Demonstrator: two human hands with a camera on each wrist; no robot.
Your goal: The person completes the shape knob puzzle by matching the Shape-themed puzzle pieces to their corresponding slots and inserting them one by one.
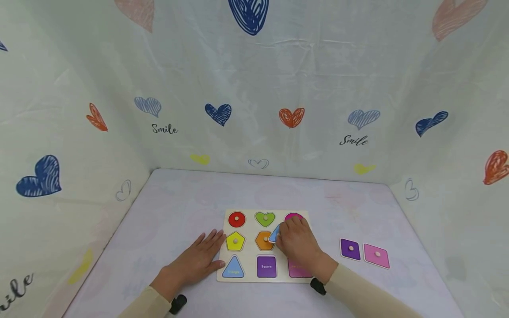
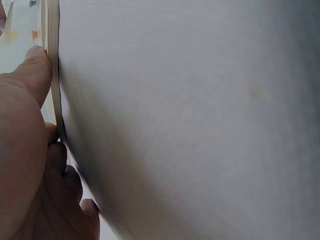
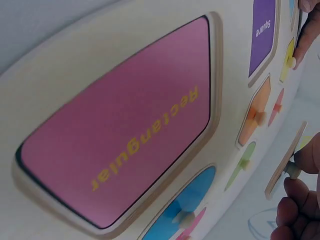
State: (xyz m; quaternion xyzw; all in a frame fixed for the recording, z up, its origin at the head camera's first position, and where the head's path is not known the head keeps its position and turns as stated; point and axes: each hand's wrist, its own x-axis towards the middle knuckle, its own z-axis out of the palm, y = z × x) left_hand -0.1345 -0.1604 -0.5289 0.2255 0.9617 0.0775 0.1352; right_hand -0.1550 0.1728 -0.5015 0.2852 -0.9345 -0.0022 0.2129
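Observation:
A wooden shape puzzle board (image 1: 246,248) lies on the table. My left hand (image 1: 192,260) rests flat at its left edge, thumb and fingertips against the side; the left wrist view shows the thumb (image 2: 35,72) on the board's edge. Over the board's right half, my right hand (image 1: 299,244) pinches a blue triangle piece by its knob (image 3: 292,171), tilted and raised off the board. Below left, the triangle recess (image 1: 233,267) is bare, as are the purple square recess (image 1: 266,266) and the pink rectangle recess (image 3: 125,125). The right hand partly covers the magenta piece (image 1: 293,216).
To the right of the board lie a purple square piece (image 1: 350,248) and a pink rectangle piece (image 1: 376,255), knobs up. Seated in the board are the red circle (image 1: 237,216), green heart (image 1: 260,217), yellow pentagon (image 1: 232,243), orange hexagon (image 1: 261,242) and a blue piece (image 3: 195,192).

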